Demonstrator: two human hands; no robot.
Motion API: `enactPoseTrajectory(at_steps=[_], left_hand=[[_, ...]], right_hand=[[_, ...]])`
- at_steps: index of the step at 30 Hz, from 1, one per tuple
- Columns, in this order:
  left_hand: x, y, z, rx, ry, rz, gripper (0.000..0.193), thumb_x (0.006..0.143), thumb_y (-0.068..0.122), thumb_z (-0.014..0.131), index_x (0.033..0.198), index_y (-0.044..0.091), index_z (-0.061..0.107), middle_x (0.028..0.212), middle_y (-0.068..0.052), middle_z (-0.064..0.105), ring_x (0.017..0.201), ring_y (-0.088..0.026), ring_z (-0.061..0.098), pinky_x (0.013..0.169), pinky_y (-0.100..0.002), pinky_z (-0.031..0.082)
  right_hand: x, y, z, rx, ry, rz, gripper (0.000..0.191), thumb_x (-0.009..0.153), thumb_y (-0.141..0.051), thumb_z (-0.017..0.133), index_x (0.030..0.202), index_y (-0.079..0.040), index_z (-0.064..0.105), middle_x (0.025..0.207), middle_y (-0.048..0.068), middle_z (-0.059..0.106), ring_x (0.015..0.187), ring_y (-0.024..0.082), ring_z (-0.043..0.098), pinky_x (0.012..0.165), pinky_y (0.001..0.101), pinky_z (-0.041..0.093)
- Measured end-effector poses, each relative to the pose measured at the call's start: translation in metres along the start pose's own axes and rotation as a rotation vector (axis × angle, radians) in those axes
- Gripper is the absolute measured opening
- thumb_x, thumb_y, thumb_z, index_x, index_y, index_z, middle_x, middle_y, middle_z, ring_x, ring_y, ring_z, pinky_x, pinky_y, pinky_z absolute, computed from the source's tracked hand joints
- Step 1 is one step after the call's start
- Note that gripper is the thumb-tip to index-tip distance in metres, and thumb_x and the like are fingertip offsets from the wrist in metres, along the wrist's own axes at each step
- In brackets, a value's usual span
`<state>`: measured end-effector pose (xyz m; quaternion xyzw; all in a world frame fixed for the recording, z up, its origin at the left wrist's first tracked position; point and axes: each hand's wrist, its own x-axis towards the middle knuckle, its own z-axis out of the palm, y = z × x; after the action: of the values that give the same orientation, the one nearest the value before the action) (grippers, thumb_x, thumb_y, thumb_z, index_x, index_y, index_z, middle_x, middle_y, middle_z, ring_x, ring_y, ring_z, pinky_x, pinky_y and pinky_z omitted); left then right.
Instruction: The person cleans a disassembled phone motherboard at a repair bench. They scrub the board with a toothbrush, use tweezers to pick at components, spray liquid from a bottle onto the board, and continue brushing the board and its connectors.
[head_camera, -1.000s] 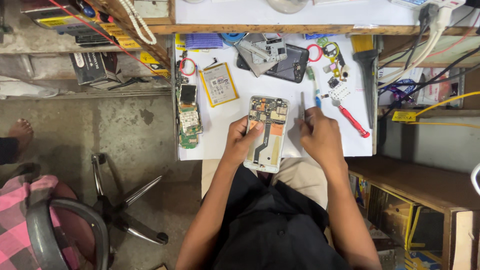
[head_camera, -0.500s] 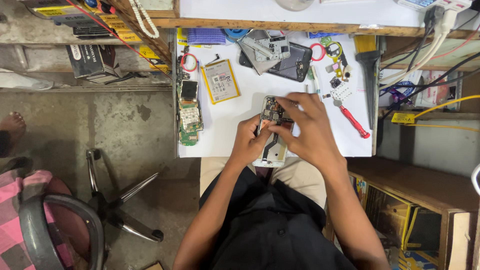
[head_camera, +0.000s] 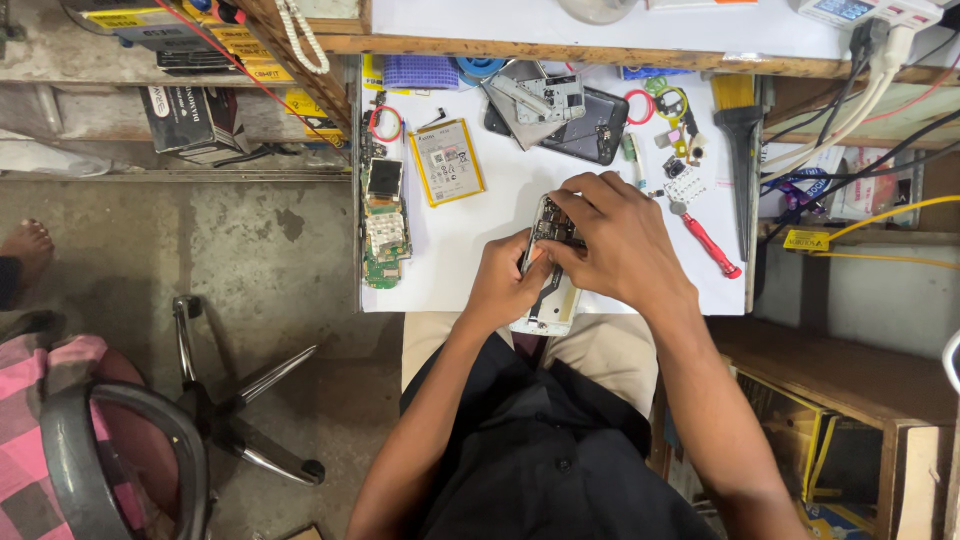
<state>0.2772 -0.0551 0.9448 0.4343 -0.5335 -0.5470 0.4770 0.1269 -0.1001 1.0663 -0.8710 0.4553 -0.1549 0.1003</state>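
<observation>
While gripping the opened white-framed phone body at centre frame, near the front edge of the white tabletop: left hand clasped on its left side, right hand curled over its top, fingers pressed into exposed internals. Cannot tell what fingertips pinch. Lying upper left of phone: flat yellow-edged battery. Left: green circuit board strip. Right: red-handled screwdriver. Above: dark phone back shell.
</observation>
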Motion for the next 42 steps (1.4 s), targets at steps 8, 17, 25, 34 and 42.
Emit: enactPoseTrajectory(at_steps=[8, 17, 25, 34, 42], left_hand=[[0.001, 0.002, -0.001, 0.054, -0.02, 0.029, 0.003, 0.093, 0.002, 0.064, 0.092, -0.001, 0.065, 0.073, -0.007, 0.066, 0.068, -0.007, 0.054, 0.065, -0.029, 0.049], [0.002, 0.003, -0.003, 0.094, -0.008, -0.009, 0.002, 0.09, 0.0, 0.063, 0.09, -0.002, 0.063, 0.072, -0.009, 0.063, 0.069, -0.009, 0.051, 0.064, -0.03, 0.048], [0.004, 0.006, -0.001, 0.055, 0.015, 0.006, 0.007, 0.092, 0.0, 0.061, 0.095, -0.003, 0.066, 0.075, -0.008, 0.066, 0.074, -0.005, 0.051, 0.067, -0.029, 0.049], [0.004, 0.006, 0.0, 0.116, -0.007, -0.004, 0.006, 0.091, 0.002, 0.067, 0.089, -0.004, 0.065, 0.069, -0.009, 0.063, 0.067, -0.007, 0.05, 0.058, -0.03, 0.046], [0.006, 0.008, -0.001, 0.13, -0.05, 0.004, 0.006, 0.088, 0.001, 0.068, 0.092, -0.002, 0.069, 0.071, -0.013, 0.069, 0.059, -0.011, 0.058, 0.053, -0.031, 0.046]], right_hand=[[0.005, 0.01, -0.008, 0.023, -0.03, -0.039, 0.046, 0.066, -0.028, 0.086, 0.1, 0.001, 0.075, 0.102, 0.012, 0.07, 0.081, 0.034, 0.069, 0.065, 0.0439, 0.054], [0.007, 0.008, -0.007, 0.025, -0.036, -0.027, 0.047, 0.067, -0.029, 0.084, 0.099, 0.003, 0.072, 0.101, 0.013, 0.068, 0.076, 0.038, 0.067, 0.065, 0.0461, 0.054], [0.007, 0.005, -0.004, -0.039, -0.071, 0.027, 0.047, 0.067, -0.031, 0.084, 0.099, 0.001, 0.07, 0.1, 0.013, 0.065, 0.076, 0.037, 0.067, 0.062, 0.0478, 0.052], [0.001, 0.015, -0.002, -0.041, -0.024, 0.024, 0.053, 0.065, -0.036, 0.087, 0.099, 0.002, 0.068, 0.101, 0.015, 0.065, 0.087, 0.035, 0.067, 0.067, 0.046, 0.053], [-0.001, 0.016, -0.005, 0.053, -0.111, 0.181, 0.055, 0.063, -0.034, 0.089, 0.099, 0.001, 0.065, 0.1, 0.012, 0.064, 0.091, 0.035, 0.067, 0.07, 0.047, 0.053]])
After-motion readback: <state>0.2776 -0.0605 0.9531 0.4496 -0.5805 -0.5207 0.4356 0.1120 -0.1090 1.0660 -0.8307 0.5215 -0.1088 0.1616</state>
